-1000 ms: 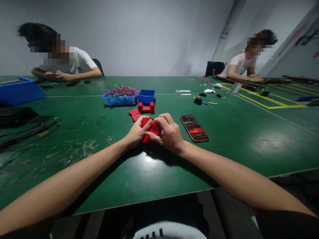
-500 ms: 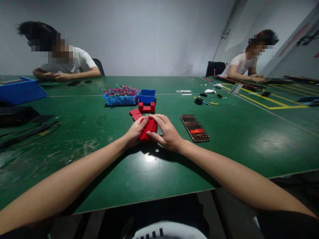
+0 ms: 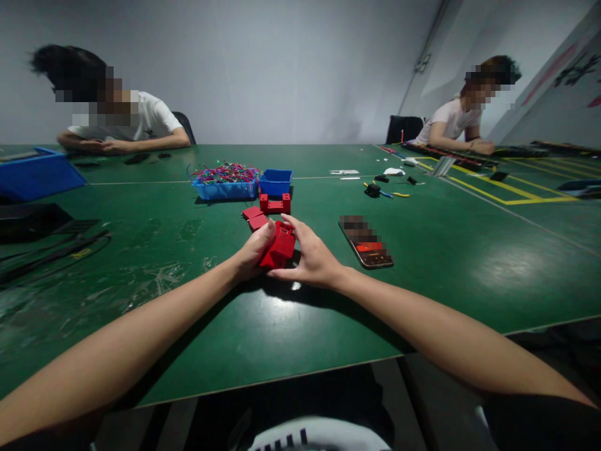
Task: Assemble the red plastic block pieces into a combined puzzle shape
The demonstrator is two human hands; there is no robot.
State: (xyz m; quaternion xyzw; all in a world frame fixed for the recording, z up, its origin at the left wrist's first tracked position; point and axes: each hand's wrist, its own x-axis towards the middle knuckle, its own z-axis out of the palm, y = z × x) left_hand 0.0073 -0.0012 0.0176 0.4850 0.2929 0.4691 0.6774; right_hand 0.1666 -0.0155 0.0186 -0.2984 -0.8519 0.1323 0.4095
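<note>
A red plastic box-shaped part (image 3: 282, 245) is tilted above the table, with slots and small holes on its face. My left hand (image 3: 253, 249) is closed on its left side, thumb on top. Around the right side of the part, my right hand (image 3: 315, 255) has thumb and fingers spread wide, with a gap before the palm. Whether its fingertips touch the part I cannot tell. Just beyond lie a red U-shaped bracket (image 3: 275, 203) and flat red pieces (image 3: 255, 217), partly covered by the left hand.
Behind the red parts stand a blue bin of coloured wires (image 3: 226, 189) and a smaller blue bin (image 3: 276, 183). A phone (image 3: 366, 242) lies to the right; pliers (image 3: 385, 190) are farther back. Cables (image 3: 61, 250) lie at left. Two people sit across the green table (image 3: 422, 257).
The red part has turned in my left hand, so its slotted, holed face now shows. My right hand's fingers have spread and come away from its surface.
</note>
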